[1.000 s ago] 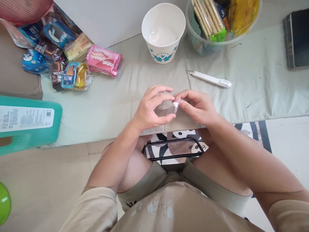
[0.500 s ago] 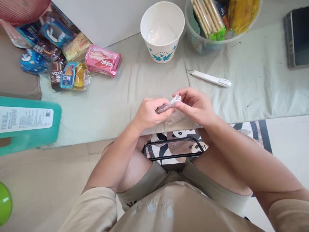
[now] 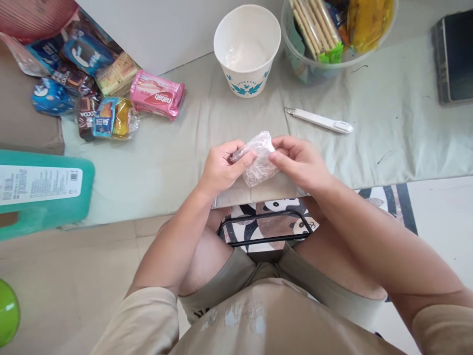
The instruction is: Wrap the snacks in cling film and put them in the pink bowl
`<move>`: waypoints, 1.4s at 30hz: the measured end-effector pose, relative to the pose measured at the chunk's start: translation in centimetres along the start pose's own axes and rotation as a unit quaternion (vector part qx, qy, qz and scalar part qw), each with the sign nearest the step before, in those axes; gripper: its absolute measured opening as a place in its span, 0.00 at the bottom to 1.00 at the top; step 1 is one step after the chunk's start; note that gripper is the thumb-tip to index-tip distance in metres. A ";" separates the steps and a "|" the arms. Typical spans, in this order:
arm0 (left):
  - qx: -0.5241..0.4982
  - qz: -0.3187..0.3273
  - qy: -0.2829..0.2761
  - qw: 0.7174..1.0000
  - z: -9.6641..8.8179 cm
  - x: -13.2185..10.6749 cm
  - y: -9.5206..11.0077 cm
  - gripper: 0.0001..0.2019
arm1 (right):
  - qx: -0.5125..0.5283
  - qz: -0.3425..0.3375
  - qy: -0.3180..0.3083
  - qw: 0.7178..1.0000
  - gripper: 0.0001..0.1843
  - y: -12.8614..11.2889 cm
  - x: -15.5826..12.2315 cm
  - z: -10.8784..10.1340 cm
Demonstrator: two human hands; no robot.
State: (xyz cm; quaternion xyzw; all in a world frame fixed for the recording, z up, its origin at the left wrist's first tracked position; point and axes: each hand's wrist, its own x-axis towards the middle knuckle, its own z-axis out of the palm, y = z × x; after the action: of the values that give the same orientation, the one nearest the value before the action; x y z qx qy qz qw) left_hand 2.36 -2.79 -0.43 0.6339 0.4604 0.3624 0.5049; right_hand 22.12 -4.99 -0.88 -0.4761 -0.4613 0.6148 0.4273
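My left hand (image 3: 221,170) and my right hand (image 3: 300,162) meet over the near edge of a low table covered in pale cloth (image 3: 177,162). Between them they pinch a crumpled clear plastic wrapper (image 3: 258,160). The left fingers are curled on its left end and the right fingers grip its right side. I cannot tell whether anything is inside the wrapper.
A white paper cup (image 3: 247,47) stands behind the hands, a clear bowl of snacks (image 3: 334,34) to its right. A white utility knife (image 3: 320,121) lies near. Snack packets, one pink (image 3: 157,94), pile at the far left. A teal container (image 3: 40,190) and a dark device (image 3: 453,54) sit at the sides.
The wrapper went from flat between my fingers, to twisted thin, to bunched up into a crumpled ball. Both hands stayed in nearly the same place.
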 end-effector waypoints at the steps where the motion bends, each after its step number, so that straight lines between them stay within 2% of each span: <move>1: -0.005 -0.001 0.013 1.000 0.0 0.1 -0.1 0.22 | -0.029 -0.003 -0.011 1.000 0.26 -0.2 -0.1 0.0; 3: -0.029 -0.009 0.011 0.999 0.0 0.3 -0.2 0.22 | -0.074 -0.007 -0.021 0.997 0.24 -0.5 -0.2 -0.1; 5: -0.045 -0.024 -0.013 0.999 0.1 0.6 -0.2 0.25 | -0.111 -0.006 -0.043 0.993 0.23 -0.7 -0.2 -0.2; 7: -0.032 -0.036 -0.036 0.998 0.4 0.9 -0.2 0.26 | -0.146 -0.009 -0.058 0.988 0.24 -0.8 -0.1 -0.2; 9: -0.016 -0.037 -0.036 0.999 0.8 1.1 -0.1 0.26 | -0.161 -0.010 -0.051 0.986 0.27 -0.7 0.0 -0.3; 12: -0.027 -0.022 0.006 0.999 1.3 1.2 -0.1 0.28 | -0.135 -0.015 -0.027 0.990 0.29 -0.6 0.2 -0.3; 15: -0.070 -0.022 0.054 0.996 1.7 1.4 -0.2 0.29 | -0.102 -0.054 0.036 0.993 0.31 -0.4 0.5 -0.4; 18: -0.138 -0.064 -0.009 0.988 2.0 1.7 -0.3 0.29 | -0.055 -0.073 0.094 0.991 0.30 -0.3 0.9 -0.3; 20: -0.161 -0.079 -0.037 0.983 2.1 1.9 -0.4 0.28 | 0.001 -0.062 0.086 0.994 0.30 -0.3 1.2 -0.1; 23: -0.167 -0.066 0.022 0.984 2.1 2.1 -0.6 0.27 | 0.084 -0.029 0.035 0.995 0.38 -0.5 1.5 0.2; 24: -0.165 -0.065 0.044 0.983 1.9 2.2 -0.7 0.26 | 0.094 -0.016 0.023 0.995 0.37 -0.7 1.6 0.2; 26: -0.157 -0.069 0.080 0.982 1.4 2.3 -1.0 0.26 | 0.091 0.002 0.027 0.996 0.31 -1.0 1.9 0.0; 28: -0.140 -0.053 0.128 0.980 0.5 2.4 -1.1 0.26 | 0.078 0.005 0.066 0.995 0.25 -1.3 2.2 -0.5; 30: -0.079 0.001 0.197 0.977 -0.8 2.8 -0.9 0.25 | 0.071 0.005 0.109 0.991 0.20 -1.5 2.3 -1.1; 32: 0.038 0.074 0.262 0.961 -2.5 3.7 0.1 0.22 | 0.064 0.009 0.128 0.990 0.14 -1.7 2.4 -1.5; 33: 0.102 0.105 0.283 0.948 -3.2 4.5 0.9 0.20 | 0.062 0.011 0.128 0.990 0.12 -1.7 2.3 -1.7; 34: 0.154 0.124 0.279 0.940 -3.9 5.6 2.0 0.18 | 0.060 0.011 0.126 0.990 0.11 -1.7 2.3 -1.8; 36: 0.251 0.132 0.236 0.929 -4.7 8.3 4.7 0.14 | 0.058 0.006 0.123 0.991 0.09 -1.7 2.2 -1.8; 39: 0.418 0.124 0.160 0.886 -4.6 13.2 8.1 0.14 | 0.060 0.002 0.131 0.990 0.08 -1.7 2.2 -1.8; 42: 0.555 0.100 0.058 0.824 -3.7 17.7 8.7 0.10 | 0.060 -0.004 0.131 0.990 0.09 -1.7 2.4 -1.7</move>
State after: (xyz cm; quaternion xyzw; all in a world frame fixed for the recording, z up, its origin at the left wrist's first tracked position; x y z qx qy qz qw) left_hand 6.36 14.59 8.76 0.8276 0.5461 0.1298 0.0012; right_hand 23.50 -2.00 0.10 -0.5245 -0.3653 0.5720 0.5140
